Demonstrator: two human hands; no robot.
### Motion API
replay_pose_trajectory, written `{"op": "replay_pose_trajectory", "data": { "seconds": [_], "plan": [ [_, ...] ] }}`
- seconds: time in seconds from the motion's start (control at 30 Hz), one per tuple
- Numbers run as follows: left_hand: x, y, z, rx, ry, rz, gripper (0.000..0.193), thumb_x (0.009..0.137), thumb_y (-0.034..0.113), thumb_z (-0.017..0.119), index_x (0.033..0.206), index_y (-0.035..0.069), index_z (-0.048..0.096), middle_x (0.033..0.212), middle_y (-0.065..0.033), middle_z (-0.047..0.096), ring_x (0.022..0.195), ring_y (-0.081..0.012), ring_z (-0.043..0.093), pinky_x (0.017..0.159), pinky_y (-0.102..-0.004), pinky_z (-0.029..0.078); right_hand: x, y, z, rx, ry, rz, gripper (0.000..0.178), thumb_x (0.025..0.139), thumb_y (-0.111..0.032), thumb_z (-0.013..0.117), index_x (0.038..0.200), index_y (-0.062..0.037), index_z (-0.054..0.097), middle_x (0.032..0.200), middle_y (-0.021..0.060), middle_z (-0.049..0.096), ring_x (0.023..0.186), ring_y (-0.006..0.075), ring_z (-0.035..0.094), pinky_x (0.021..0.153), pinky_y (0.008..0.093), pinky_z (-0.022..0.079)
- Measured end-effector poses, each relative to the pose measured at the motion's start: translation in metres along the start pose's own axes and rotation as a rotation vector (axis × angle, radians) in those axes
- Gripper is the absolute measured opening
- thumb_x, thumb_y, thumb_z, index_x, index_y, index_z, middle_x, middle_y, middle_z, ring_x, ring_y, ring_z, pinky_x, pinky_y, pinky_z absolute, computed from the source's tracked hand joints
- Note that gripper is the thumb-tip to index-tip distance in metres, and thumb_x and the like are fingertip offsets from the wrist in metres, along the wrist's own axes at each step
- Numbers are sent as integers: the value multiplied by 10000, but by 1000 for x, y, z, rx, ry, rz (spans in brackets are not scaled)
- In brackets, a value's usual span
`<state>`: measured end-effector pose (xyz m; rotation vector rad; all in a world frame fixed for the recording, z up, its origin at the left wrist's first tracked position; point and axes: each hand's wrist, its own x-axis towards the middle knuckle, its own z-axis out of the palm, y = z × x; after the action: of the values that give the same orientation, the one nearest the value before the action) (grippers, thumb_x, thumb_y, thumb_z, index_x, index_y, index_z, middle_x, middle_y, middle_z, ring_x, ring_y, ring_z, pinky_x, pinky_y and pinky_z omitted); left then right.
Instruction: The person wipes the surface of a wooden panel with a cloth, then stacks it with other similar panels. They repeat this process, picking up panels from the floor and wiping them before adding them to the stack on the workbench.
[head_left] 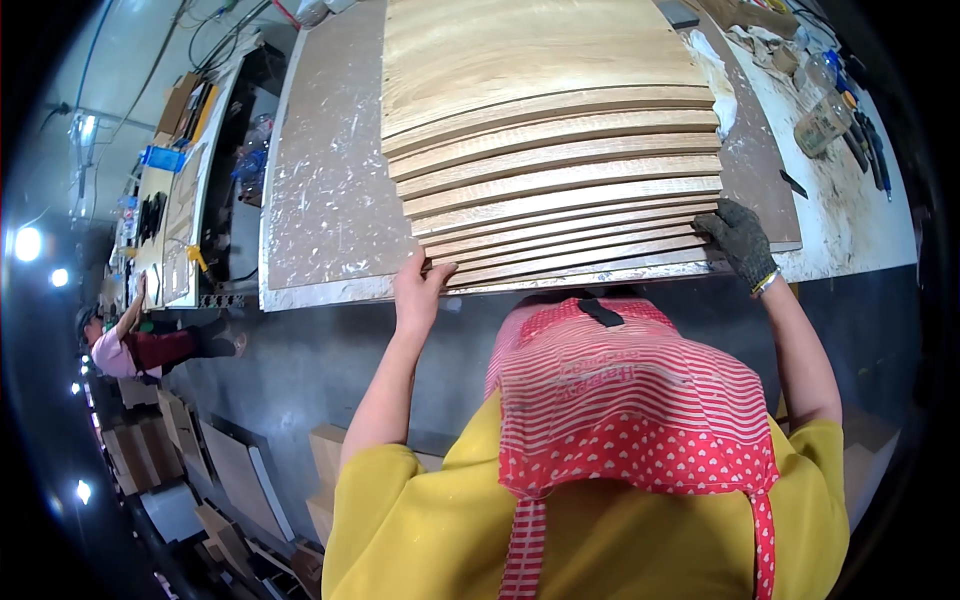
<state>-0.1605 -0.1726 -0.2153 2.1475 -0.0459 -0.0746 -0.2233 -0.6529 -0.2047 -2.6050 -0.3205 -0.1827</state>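
Note:
A stepped row of pale wooden boards (560, 165) lies across the worktable, long edges facing me, with gaps between them narrowing toward the near side. My left hand (418, 287) is bare and holds the left end of the nearest boards, thumb and fingers at their corner. At the opposite end, my right hand (741, 242), in a dark grey knit glove, grips the right ends of the near boards. Some of its fingers are hidden behind the wood. Beyond the row, a broad flat wooden panel surface (540, 50) runs to the far edge of the view.
The paint-flecked worktable (325, 190) extends left of the boards. On the right stand a clear plastic jar (825, 125) and several dark-handled tools (872, 150). A person (140, 345) is at another bench at far left. Panels (245, 475) lean behind me on the left.

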Motion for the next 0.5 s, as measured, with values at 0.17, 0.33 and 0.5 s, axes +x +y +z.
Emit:
{"op": "replay_pose_trajectory", "data": {
  "seconds": [0.17,0.33,0.5],
  "plan": [
    [0,-1,-1,54,4,-31,223,788,99,669,960,-22,596,808,-174,665,701,-223,647,647,-325,482,12,-23,-3,557,-51,606,195,820,-178,627,845,13,662,724,106,632,623,168,620,567,301,489],
    [11,12,-22,108,-194,-90,231,819,133,643,975,-31,593,816,-138,676,700,-213,651,648,-299,484,13,-20,0,617,-39,676,206,825,-197,641,863,4,662,740,71,642,646,115,609,558,271,482],
    [38,15,-32,-230,-185,-225,375,963,325,459,1141,12,560,1094,-92,611,874,-137,555,800,-307,453,-1,-25,-2,720,-12,812,273,829,-273,660,930,-20,664,768,62,670,664,112,613,589,262,497]
  ]
}}
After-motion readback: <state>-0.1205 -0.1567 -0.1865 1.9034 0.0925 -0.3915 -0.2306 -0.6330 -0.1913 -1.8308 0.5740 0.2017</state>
